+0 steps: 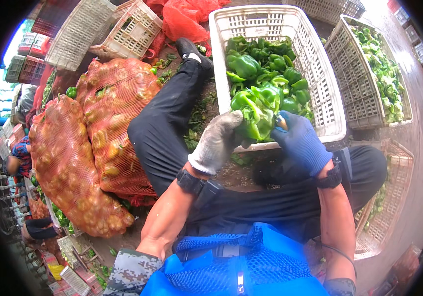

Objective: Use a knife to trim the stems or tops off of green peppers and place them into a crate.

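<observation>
My left hand (216,140), in a whitish-grey knit glove, is closed around the left side of a green bell pepper (258,116) that looks cut open. My right hand (300,140), in a blue glove, grips what looks like a small knife (282,122) against the pepper's right side. Only a bit of its tan handle shows; the blade is mostly hidden. Both hands are above the near end of a white plastic crate (327,93), which holds several green peppers (265,61), some whole and some cut.
Red mesh sacks (73,172) of yellowish produce lie to my left. A second crate (357,81) of green pieces stands at right, and another crate (389,197) sits beside my knee. Green scraps (199,116) litter the floor by my leg. Stacked crates (81,32) and another person (19,155) are at left.
</observation>
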{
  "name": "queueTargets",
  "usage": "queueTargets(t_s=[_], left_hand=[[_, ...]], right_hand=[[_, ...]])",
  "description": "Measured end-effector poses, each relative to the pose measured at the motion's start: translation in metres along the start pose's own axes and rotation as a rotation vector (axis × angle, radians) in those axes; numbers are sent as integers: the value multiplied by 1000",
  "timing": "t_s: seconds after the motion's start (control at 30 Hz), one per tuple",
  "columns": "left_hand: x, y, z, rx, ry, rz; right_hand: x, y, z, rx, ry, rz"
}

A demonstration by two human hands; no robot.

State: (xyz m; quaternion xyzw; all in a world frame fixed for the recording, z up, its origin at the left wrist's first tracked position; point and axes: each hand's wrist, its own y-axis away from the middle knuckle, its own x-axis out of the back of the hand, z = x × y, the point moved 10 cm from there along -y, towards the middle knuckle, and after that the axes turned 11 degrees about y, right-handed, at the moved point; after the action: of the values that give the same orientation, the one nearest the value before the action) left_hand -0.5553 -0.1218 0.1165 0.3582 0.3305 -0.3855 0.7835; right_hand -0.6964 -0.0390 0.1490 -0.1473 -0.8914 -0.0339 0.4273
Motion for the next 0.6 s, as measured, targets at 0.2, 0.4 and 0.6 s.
queueTargets(t_s=[0.2, 0.4, 0.6], left_hand=[[1, -3, 2, -5, -42, -51], [-6, -6, 1, 15, -51, -113], [16, -12, -3, 48, 55, -117]], right_hand=[[8, -2, -7, 73, 1, 30], [-5, -4, 12, -4, -176, -58], [-8, -8, 8, 1, -143, -142]])
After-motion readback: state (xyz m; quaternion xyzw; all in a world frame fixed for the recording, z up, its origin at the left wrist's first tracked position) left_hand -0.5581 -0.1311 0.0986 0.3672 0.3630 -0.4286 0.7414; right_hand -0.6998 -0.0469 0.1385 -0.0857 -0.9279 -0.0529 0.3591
